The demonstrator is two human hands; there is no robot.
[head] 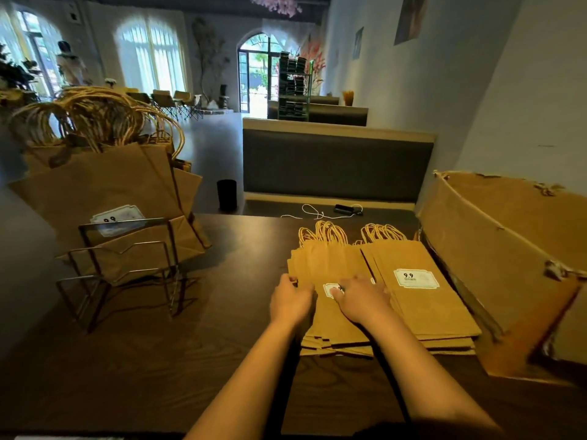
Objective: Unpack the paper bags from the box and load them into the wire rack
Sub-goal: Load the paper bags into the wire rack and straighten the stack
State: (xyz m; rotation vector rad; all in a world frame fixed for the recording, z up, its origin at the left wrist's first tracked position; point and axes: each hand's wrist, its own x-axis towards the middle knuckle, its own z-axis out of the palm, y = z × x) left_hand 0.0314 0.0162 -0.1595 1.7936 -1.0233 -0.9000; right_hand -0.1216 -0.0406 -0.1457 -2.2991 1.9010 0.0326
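**Two hands on the left stack of flat bags**

Dark wooden table fills the foreground. Cardboard box on its right end, torn along the rim, cut off by the frame edge; inside not visible from here.

Wire rack on the table's left, bags in the rack standing upright at its back, twisted handles fanned above. Front slots look bare, though the thin wires are hard to follow against the dark wood.

Two stacks lie flat beside the box, touching side by side, handles pointing away. Right stack shows a white label reading 9.9. Left stack has its label mostly covered.

Left hand at the left stack's outer edge, fingertips curled over the edge; whether they pinch a bag, cannot tell. Right hand lies palm down on the same stack, fingers relaxed and slightly spread, thumb across the label.

Phone and white cable at the far edge, small and blurred.
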